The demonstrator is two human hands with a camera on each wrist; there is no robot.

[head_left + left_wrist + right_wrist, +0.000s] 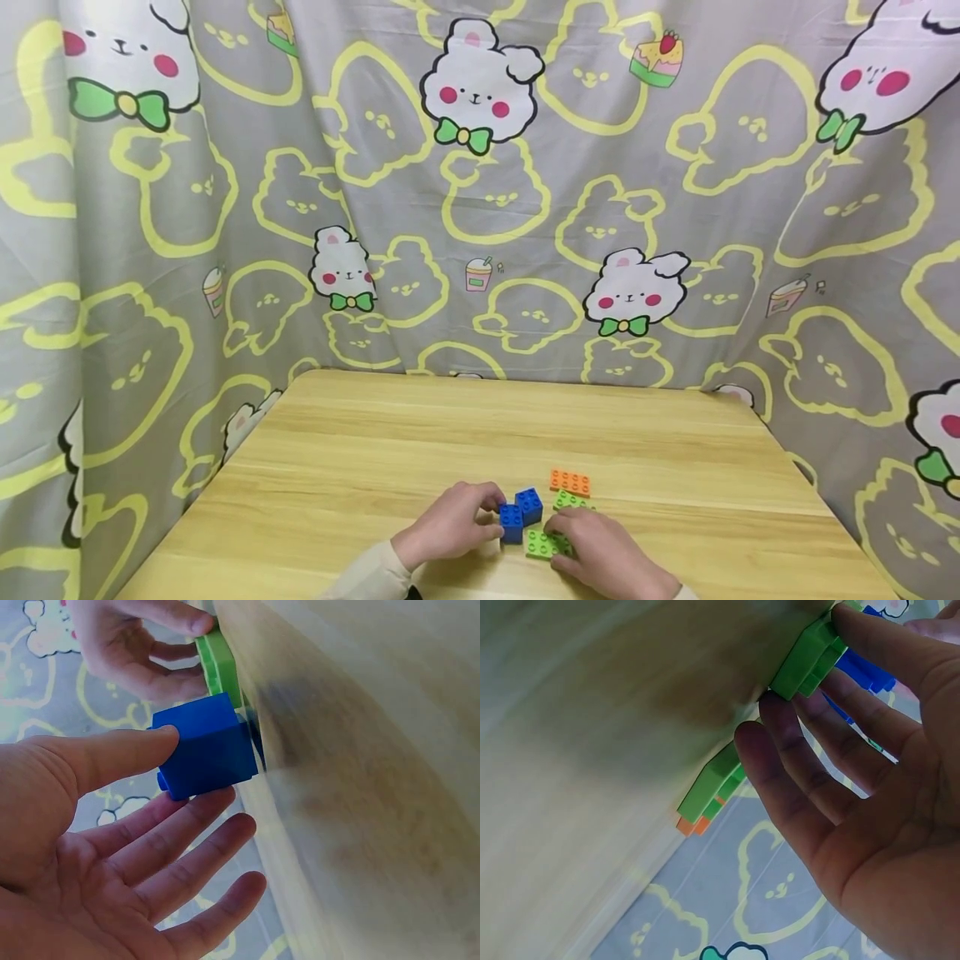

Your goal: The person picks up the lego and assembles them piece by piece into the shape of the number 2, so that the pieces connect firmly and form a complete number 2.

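Observation:
My left hand (455, 525) pinches a blue toy building brick (511, 525) between thumb and fingertips; in the left wrist view the thumb lies on one side of the blue brick (206, 754), and the outer fingers spread away from it. A second blue brick (529, 505) stands right behind it. To the right, a light green brick (537, 544) lies studs up on the table, its right part covered by my right hand (607, 554). Thumb and fingers grip that green brick (806, 664) from opposite sides in the right wrist view.
Behind the right hand lies another green brick (567, 500), partly covered. An orange brick (570, 482) is just beyond it. All sit on a wooden table (420, 425), with a patterned curtain (525, 217) around its back and sides.

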